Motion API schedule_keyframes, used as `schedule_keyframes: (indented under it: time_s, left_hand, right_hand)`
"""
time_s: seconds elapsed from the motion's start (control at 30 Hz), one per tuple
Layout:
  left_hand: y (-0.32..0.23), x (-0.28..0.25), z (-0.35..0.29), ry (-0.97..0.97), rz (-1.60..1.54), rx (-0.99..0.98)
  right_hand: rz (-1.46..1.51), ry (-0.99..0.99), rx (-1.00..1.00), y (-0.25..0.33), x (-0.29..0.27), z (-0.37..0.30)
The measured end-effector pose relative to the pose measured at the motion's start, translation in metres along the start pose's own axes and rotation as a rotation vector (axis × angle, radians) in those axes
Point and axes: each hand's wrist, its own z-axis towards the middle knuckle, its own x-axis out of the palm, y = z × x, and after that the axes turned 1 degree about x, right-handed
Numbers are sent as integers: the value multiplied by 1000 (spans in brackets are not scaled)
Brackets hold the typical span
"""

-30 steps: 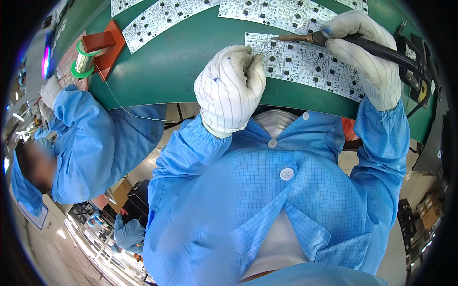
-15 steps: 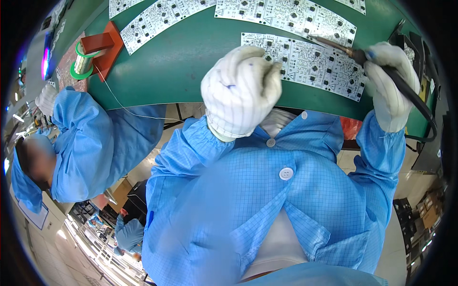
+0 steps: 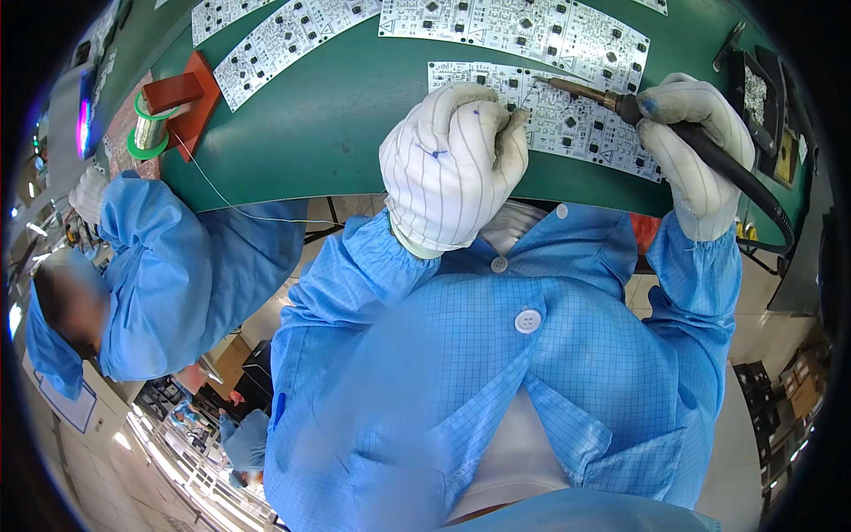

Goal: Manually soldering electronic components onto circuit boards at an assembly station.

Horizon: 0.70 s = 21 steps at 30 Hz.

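My right hand [image 3: 705,146], in a striped white glove, is closed round the dark handle of a soldering iron [image 3: 625,106]. Its tip points left, over the near white circuit board [image 3: 589,129]. My left hand [image 3: 454,164], gloved the same way, is closed with thumb and fingertips together at that board's left part, hiding some of it. A thin strand of solder wire shows faintly at these fingertips. From a green-rimmed solder spool [image 3: 149,127] on a red stand [image 3: 202,97], the wire runs over the table edge towards my left forearm.
Further white circuit boards [image 3: 523,31] lie across the far side of the green table [image 3: 310,146]. A dark soldering-iron holder [image 3: 753,93] stands at the right. On the left, a co-worker in a blue coat [image 3: 168,275] sits close to the table.
My right hand has brought the soldering iron leftward, its tip now close to my left fingertips. The whole view has shifted slightly. My left hand stays closed at the board.
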Motion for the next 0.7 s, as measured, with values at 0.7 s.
schedule_keyframes:
  time_s: [0.7]
  left_hand:
    - [9, -38, -18, 19, -2, -232]
  right_hand:
    - [-55, -640, 199, -19, -15, -43]
